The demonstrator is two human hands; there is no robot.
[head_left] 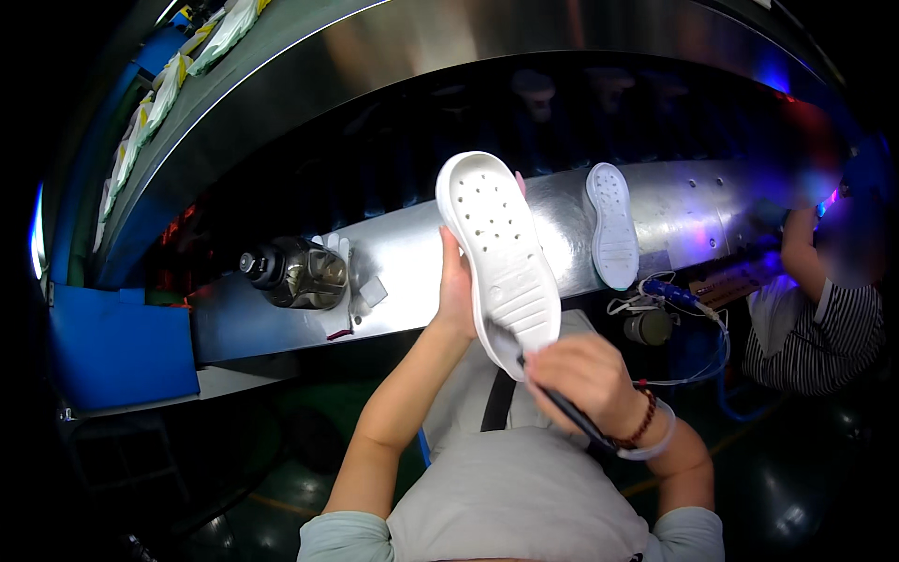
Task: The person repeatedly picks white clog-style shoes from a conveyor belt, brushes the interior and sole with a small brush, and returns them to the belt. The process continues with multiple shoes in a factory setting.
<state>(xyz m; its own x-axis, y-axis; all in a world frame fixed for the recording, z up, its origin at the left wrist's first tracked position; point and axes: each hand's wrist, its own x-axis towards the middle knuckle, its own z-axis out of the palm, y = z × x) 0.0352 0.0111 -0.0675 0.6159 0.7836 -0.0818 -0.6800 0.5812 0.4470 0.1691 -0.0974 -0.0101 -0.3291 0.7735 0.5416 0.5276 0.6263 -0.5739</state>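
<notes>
A white shoe sole (501, 253) with small holes in its forefoot and ridges toward the heel is in my left hand (456, 286). That hand grips it from the left side and underneath, with most of its fingers hidden behind the sole. My right hand (585, 379) is closed around a black-handled brush (576, 419). The brush's dark, blurred head lies against the inside of the sole's heel end. A second white sole (613, 229) rests on the metal bench (562, 206) to the right.
On the bench to the left stand a dark clear bottle (309, 272) and a small pale block (373, 292). Cables with a blue connector (670, 292) and a greenish round container (649, 327) are at right. Another person in a striped top (815, 337) is at far right.
</notes>
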